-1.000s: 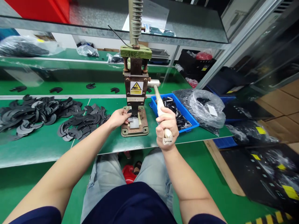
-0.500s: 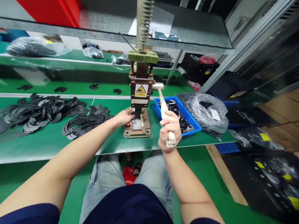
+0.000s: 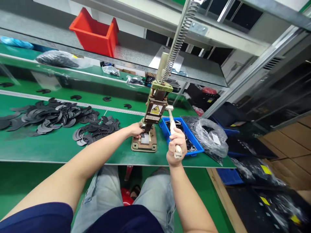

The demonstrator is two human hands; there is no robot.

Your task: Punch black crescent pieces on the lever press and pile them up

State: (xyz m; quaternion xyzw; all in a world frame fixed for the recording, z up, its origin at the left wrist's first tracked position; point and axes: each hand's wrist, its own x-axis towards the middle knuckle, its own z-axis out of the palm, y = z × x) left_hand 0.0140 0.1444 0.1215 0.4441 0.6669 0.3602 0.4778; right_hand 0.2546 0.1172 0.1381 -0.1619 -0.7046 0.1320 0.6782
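1. The left hand [image 3: 136, 130] is at the left side of the press [image 3: 159, 101], with the fingers pinched around a small dark piece [image 3: 142, 134]; a good part of this piece is hidden, so I cannot tell its full shape.
2. This dark piece is low, near the lower end of the press head, at the pale plate [image 3: 145, 139] on the metal base [image 3: 145, 147]. I cannot tell if the head touches it.
3. The right hand [image 3: 177, 145] is wrapped closed around the lever [image 3: 172, 123], near its lower end. The lever slopes down from the right side of the press toward the person.
4. On the green table [image 3: 85, 154], to the left of the press, lie two piles of dark curved pieces: a larger pile [image 3: 60, 115] and, nearer to the press, a smaller pile [image 3: 97, 131].
5. To the right of the press there is a blue tray [image 3: 197, 150] with small dark parts inside, and just beside it a clear plastic bag [image 3: 222, 142].
6. A red bin [image 3: 94, 40] stands on the shelf [image 3: 131, 35] above.
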